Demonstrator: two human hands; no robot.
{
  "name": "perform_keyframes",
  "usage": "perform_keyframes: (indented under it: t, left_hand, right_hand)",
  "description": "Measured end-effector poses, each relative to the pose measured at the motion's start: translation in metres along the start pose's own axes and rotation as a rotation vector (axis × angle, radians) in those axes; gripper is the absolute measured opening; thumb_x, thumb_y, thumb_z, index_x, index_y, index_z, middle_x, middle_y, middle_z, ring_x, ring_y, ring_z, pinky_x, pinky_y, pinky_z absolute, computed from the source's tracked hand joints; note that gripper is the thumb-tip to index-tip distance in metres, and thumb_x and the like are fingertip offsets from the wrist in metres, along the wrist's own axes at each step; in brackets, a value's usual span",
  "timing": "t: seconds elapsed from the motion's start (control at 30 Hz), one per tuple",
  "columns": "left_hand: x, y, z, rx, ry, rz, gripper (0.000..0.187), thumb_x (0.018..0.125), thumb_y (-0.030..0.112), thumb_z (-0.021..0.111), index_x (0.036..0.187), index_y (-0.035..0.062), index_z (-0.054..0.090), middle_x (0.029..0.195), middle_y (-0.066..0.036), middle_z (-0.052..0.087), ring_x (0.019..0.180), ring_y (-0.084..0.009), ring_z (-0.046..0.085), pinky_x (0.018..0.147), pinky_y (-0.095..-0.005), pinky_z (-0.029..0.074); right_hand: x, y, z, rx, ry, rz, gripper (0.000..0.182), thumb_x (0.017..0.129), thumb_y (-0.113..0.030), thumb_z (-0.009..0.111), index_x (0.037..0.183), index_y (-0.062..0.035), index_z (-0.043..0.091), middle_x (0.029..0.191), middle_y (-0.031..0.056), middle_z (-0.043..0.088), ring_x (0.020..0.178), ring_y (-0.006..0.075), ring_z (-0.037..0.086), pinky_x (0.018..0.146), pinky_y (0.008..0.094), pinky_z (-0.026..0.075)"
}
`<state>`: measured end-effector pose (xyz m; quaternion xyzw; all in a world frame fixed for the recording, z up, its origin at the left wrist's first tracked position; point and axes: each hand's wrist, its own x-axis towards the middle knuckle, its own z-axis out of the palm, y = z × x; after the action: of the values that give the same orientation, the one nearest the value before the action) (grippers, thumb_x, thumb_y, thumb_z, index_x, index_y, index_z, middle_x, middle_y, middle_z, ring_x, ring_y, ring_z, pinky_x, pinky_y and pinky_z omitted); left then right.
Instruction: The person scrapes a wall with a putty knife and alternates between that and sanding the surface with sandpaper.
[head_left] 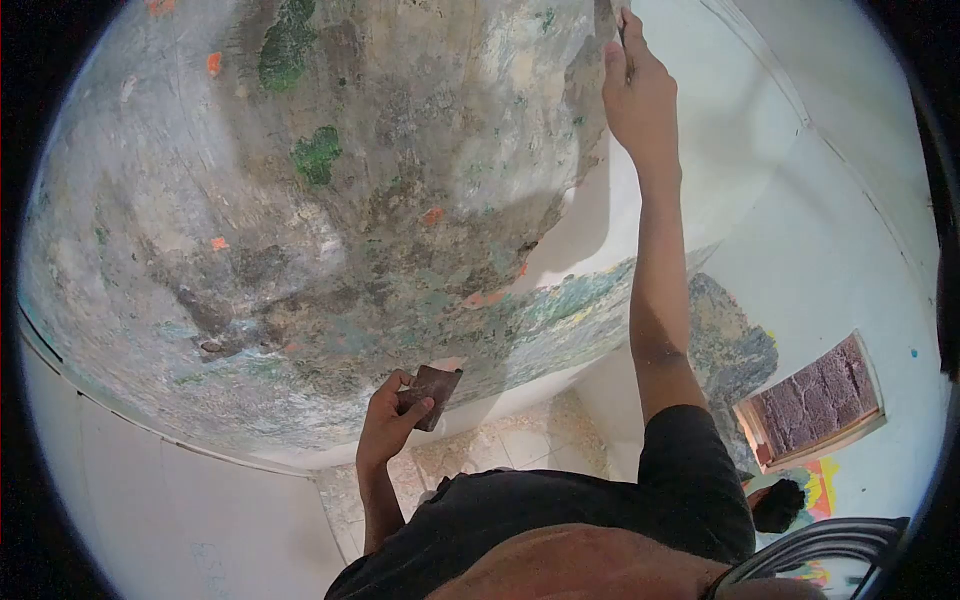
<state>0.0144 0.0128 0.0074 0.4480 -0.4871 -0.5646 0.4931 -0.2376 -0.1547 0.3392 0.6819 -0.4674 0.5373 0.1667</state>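
My left hand [384,425] is low by the wall, its fingers and thumb closed on a flat brown rectangular plate [431,397] with a dark, worn face. My right hand [642,100] reaches high up the wall on a stretched arm. Its fingers are closed around a thin dark-edged tool, which is mostly hidden, so its kind does not show. Both hands are close to a wall [400,160] with a rough, bare grey and brown surface. Green, orange and white paint remnants dot it, and smooth white coating [575,235] borders it at the right.
A framed opening [815,400] with a rough purplish surface sits in the right wall, beside a grey stripped patch [728,330]. A dark bundle of cables [830,550] lies at lower right. Tiled floor [500,445] shows below the wall.
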Motion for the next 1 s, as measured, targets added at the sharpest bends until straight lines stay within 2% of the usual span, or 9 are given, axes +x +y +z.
perform_keyframes:
  t: [0.03, 0.13, 0.23, 0.43, 0.57, 0.67, 0.77, 0.87, 1.0]
  left_hand:
    - [0.001, 0.004, 0.000, -0.012, -0.004, -0.002, 0.022, 0.090, 0.001, 0.065, 0.102, 0.0042, 0.047, 0.086, -0.014, 0.070, 0.075, -0.0114, 0.064, 0.062, -0.0286, 0.051]
    - [0.000, 0.007, 0.001, 0.000, -0.011, -0.001, 0.022, 0.090, 0.001, 0.065, 0.102, 0.0037, 0.047, 0.085, -0.014, 0.070, 0.074, -0.0113, 0.063, 0.062, -0.0283, 0.050]
    - [0.007, 0.004, 0.000, 0.022, -0.001, 0.012, 0.022, 0.089, 0.001, 0.065, 0.102, 0.0037, 0.047, 0.084, -0.014, 0.070, 0.073, -0.0108, 0.063, 0.061, -0.0279, 0.050]
    - [0.009, 0.001, 0.003, -0.016, -0.041, 0.028, 0.022, 0.090, 0.001, 0.065, 0.102, 0.0044, 0.047, 0.085, -0.013, 0.070, 0.074, -0.0100, 0.063, 0.062, -0.0275, 0.050]
    - [0.008, 0.004, 0.002, 0.004, -0.009, 0.014, 0.022, 0.090, 0.001, 0.065, 0.101, 0.0048, 0.047, 0.084, -0.012, 0.070, 0.074, -0.0096, 0.062, 0.061, -0.0270, 0.049]
    - [0.006, 0.009, 0.002, -0.018, 0.006, -0.017, 0.022, 0.090, 0.000, 0.065, 0.101, 0.0050, 0.047, 0.084, -0.012, 0.070, 0.074, -0.0097, 0.062, 0.061, -0.0268, 0.049]
    - [0.006, 0.004, -0.003, 0.010, -0.006, 0.011, 0.022, 0.090, 0.000, 0.065, 0.100, 0.0051, 0.046, 0.084, -0.012, 0.070, 0.074, -0.0099, 0.061, 0.062, -0.0270, 0.049]
    - [0.005, 0.006, -0.002, 0.027, 0.019, -0.007, 0.021, 0.090, 0.001, 0.065, 0.100, 0.0051, 0.046, 0.084, -0.012, 0.070, 0.074, -0.0097, 0.061, 0.062, -0.0271, 0.049]
    - [0.009, -0.001, -0.004, -0.009, 0.017, 0.000, 0.021, 0.090, 0.001, 0.065, 0.100, 0.0054, 0.046, 0.085, -0.012, 0.070, 0.075, -0.0098, 0.061, 0.063, -0.0276, 0.049]
  right_hand:
    - [0.001, -0.008, -0.005, 0.035, -0.062, 0.089, 0.046, 0.100, -0.023, 0.046, 0.144, -0.0080, 0.045, 0.129, 0.0212, 0.060, 0.117, 0.0371, 0.060, 0.097, 0.0365, 0.047]
    - [0.006, 0.013, 0.008, 0.065, 0.256, -0.362, 0.049, 0.099, -0.019, 0.045, 0.145, -0.0048, 0.039, 0.101, 0.0349, 0.063, 0.089, 0.0469, 0.065, 0.075, 0.0472, 0.052]
    - [0.005, 0.014, 0.002, 0.078, 0.114, -0.195, 0.046, 0.099, -0.019, 0.045, 0.141, -0.0009, 0.044, 0.096, 0.0348, 0.062, 0.084, 0.0476, 0.065, 0.072, 0.0478, 0.051]
    - [0.010, 0.010, 0.001, 0.082, 0.114, -0.093, 0.045, 0.099, -0.020, 0.046, 0.139, 0.0013, 0.046, 0.094, 0.0338, 0.063, 0.081, 0.0492, 0.065, 0.070, 0.0467, 0.051]
    - [-0.003, 0.005, 0.007, 0.087, 0.084, -0.135, 0.045, 0.099, -0.018, 0.046, 0.141, 0.0000, 0.045, 0.111, 0.0342, 0.061, 0.097, 0.0454, 0.065, 0.082, 0.0419, 0.052]
    - [0.006, 0.024, 0.005, 0.169, 0.097, -0.164, 0.046, 0.099, -0.017, 0.046, 0.143, -0.0023, 0.044, 0.116, 0.0334, 0.061, 0.104, 0.0412, 0.065, 0.087, 0.0387, 0.051]
    - [-0.002, 0.010, 0.013, 0.147, 0.173, -0.259, 0.046, 0.099, -0.016, 0.046, 0.143, -0.0025, 0.043, 0.112, 0.0328, 0.062, 0.102, 0.0389, 0.067, 0.086, 0.0377, 0.051]
    - [0.006, 0.021, 0.007, 0.218, 0.110, -0.200, 0.046, 0.099, -0.016, 0.046, 0.143, -0.0029, 0.043, 0.109, 0.0319, 0.064, 0.101, 0.0390, 0.067, 0.085, 0.0372, 0.051]
    - [-0.001, 0.011, 0.004, 0.149, 0.034, -0.051, 0.046, 0.099, -0.016, 0.046, 0.143, -0.0023, 0.043, 0.109, 0.0315, 0.064, 0.100, 0.0393, 0.067, 0.084, 0.0373, 0.051]
